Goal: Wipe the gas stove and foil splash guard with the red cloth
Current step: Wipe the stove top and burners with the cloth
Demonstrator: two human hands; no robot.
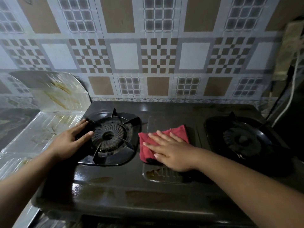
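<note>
A black two-burner gas stove [118, 186] fills the middle of the view. The red cloth [177, 131] lies flat on the stove's centre panel between the burners. My right hand [171, 150] presses flat on the cloth, fingers spread and pointing left. My left hand [70, 140] rests open on the left edge of the left burner's pan support [111, 137], holding nothing. The foil splash guard [54, 96] stands folded at the stove's left side, shiny and streaked with brown grease.
The right burner [243, 139] sits in shadow. A patterned tile wall [158, 55] runs behind the stove. A white cable [294, 89] hangs at the far right beside a dark object. The counter edge lies to the lower left.
</note>
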